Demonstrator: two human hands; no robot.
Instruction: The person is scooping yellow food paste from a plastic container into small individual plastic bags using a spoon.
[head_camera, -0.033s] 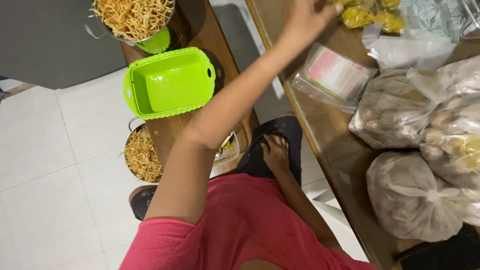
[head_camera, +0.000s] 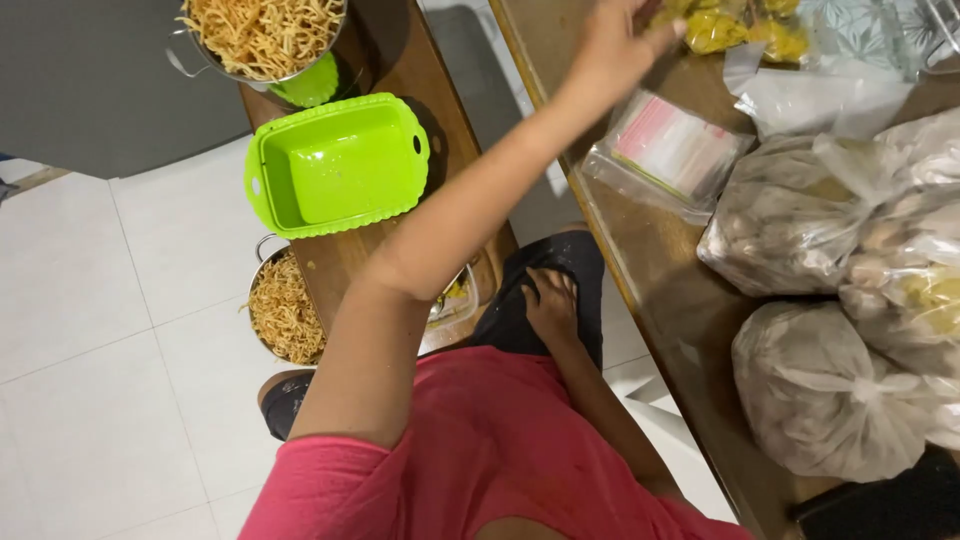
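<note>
Head | left hand (head_camera: 612, 45) grip open at yellow snack bags (head_camera: 715, 28) | right hand (head_camera: 550, 303) open on thigh

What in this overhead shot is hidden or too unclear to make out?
- Left hand: fingertips blurred among yellow packets; grip unclear.
- Lower noodle pot: partly hidden behind the bench and forearm.
- Upper noodle pot: cut off by the top edge.
- Tied plastic bags: cloudy film obscures contents.
- Right hand: rests on the lap, palm hidden.

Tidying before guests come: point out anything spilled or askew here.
A few strands of the fried noodles poke over the rim of the lower pot beside the wooden bench. Otherwise nothing stands out.
</note>
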